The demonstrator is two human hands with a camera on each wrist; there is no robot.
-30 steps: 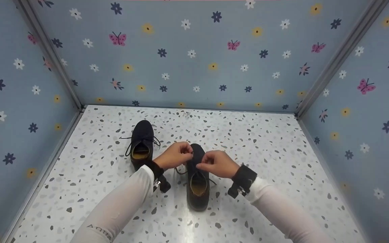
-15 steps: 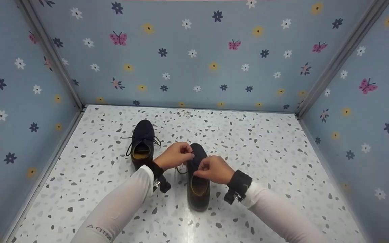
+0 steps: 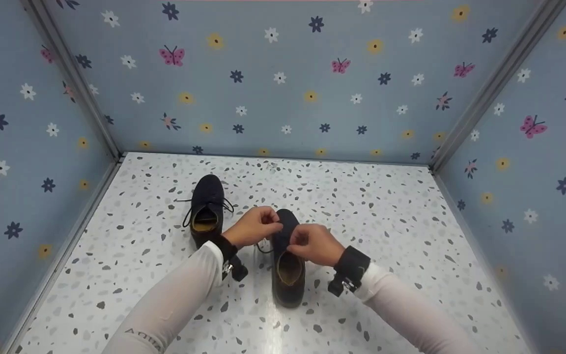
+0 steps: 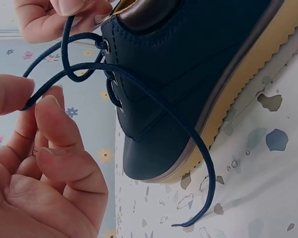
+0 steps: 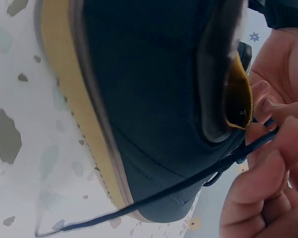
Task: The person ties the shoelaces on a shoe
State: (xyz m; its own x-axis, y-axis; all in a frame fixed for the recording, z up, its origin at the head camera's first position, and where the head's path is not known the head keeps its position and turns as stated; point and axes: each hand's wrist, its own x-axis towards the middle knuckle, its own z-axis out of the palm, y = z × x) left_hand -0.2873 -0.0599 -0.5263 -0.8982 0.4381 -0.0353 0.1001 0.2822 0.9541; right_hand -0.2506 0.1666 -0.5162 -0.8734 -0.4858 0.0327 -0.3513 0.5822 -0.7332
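Observation:
Between the hands a dark navy lace-up shoe (image 3: 288, 294) with a yellow lining stands on the floor, toe pointing away. My left hand (image 3: 253, 226) is over its front left side, pinching a bend of the shoelace (image 4: 161, 103) between thumb and fingers. Over the lacing, my right hand (image 3: 316, 244) pinches lace at the shoe's throat. In the left wrist view the lace forms a loop between both hands, and one free end trails down the shoe's side to the floor. The right wrist view shows another end hanging across the tan sole. Fingers hide the crossing of the laces.
A matching shoe (image 3: 208, 189) stands to the left, its laces loose at both sides, partly behind the left wrist. The speckled white floor (image 3: 371, 305) is bounded by blue flowered panels (image 3: 283, 98) at the back and both sides.
My right hand first dips toward me and left over the shoe's opening, then shifts slightly away and right. The left hand stays in place, and both shoes stay put.

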